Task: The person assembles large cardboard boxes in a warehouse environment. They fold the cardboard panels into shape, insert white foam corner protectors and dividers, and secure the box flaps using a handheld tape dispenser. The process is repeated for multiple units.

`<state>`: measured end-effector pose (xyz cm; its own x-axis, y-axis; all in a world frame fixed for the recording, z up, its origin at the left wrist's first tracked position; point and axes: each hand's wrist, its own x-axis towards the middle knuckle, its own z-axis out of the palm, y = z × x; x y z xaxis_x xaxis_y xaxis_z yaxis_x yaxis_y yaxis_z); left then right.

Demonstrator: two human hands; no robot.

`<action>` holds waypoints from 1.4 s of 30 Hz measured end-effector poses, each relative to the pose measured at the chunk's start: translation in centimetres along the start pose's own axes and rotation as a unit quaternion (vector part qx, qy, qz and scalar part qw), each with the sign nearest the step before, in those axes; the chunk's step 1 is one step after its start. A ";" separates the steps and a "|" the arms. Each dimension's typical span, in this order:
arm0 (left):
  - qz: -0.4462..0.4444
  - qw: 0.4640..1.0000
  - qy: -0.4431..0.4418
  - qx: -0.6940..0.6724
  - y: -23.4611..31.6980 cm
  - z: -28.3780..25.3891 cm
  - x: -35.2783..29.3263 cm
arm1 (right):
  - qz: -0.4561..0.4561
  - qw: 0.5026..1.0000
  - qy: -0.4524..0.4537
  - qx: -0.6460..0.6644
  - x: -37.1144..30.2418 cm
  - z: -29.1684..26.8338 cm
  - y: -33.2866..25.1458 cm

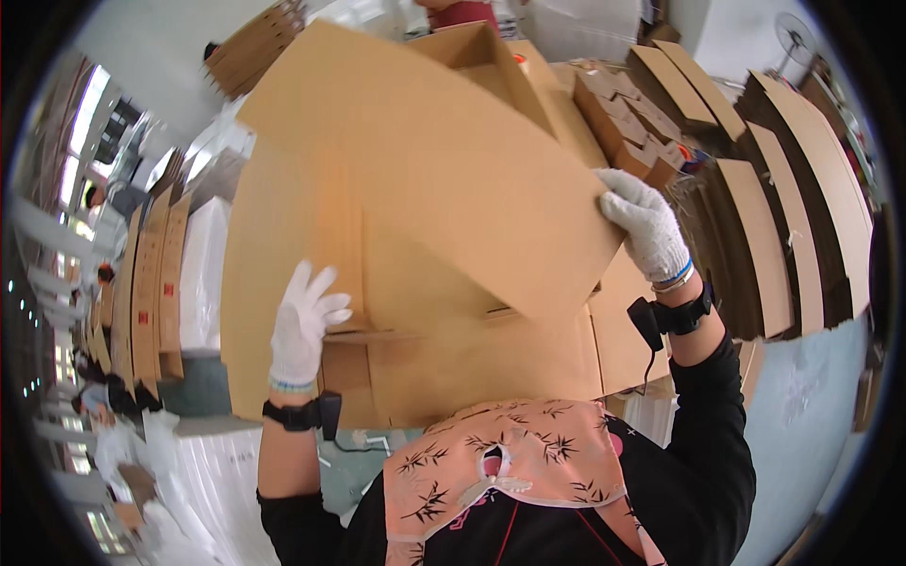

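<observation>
A large flat brown cardboard sheet (434, 160) slants across the middle, raised at an angle. My right hand (647, 224), in a white knitted glove, is closed on its right-hand corner, thumb and fingers on either side of the edge. Beneath it spreads a larger cardboard carton (472, 373) with creases and flaps. My left hand (304, 325), also gloved in white, hovers over the carton's left part with fingers spread, holding nothing. Both wrists carry black straps with small devices. What lies directly under the raised sheet is hidden.
An open cardboard box (462, 47) stands behind the sheet. Small folded cartons (623, 118) sit beyond my right hand. Stacks of flat cardboard (755, 236) rise at the right. At the left are white wrapped stacks (206, 283) and upright cardboard (146, 283). People are farther off.
</observation>
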<state>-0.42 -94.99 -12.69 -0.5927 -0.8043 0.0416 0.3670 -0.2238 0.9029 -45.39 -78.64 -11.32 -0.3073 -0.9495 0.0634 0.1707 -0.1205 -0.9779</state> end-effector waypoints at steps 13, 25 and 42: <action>0.021 0.969 0.236 0.072 0.5 9.2 4.5 | -0.466 0.593 -0.157 -0.638 1.8 12.9 1.1; -0.129 0.540 0.012 0.832 -0.6 -3.6 -5.8 | -0.171 0.732 -0.349 -0.560 2.8 6.5 2.7; -0.056 0.417 -0.298 0.857 1.3 -3.2 -1.2 | -0.195 0.771 0.102 -0.597 -14.3 9.9 7.0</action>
<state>3.05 -96.07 -12.91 -0.7980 -0.4479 -0.4031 -0.4353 0.8911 -0.1283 -30.54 -68.77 -17.09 -0.2796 -0.8284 0.4854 -0.9185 0.0835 -0.3866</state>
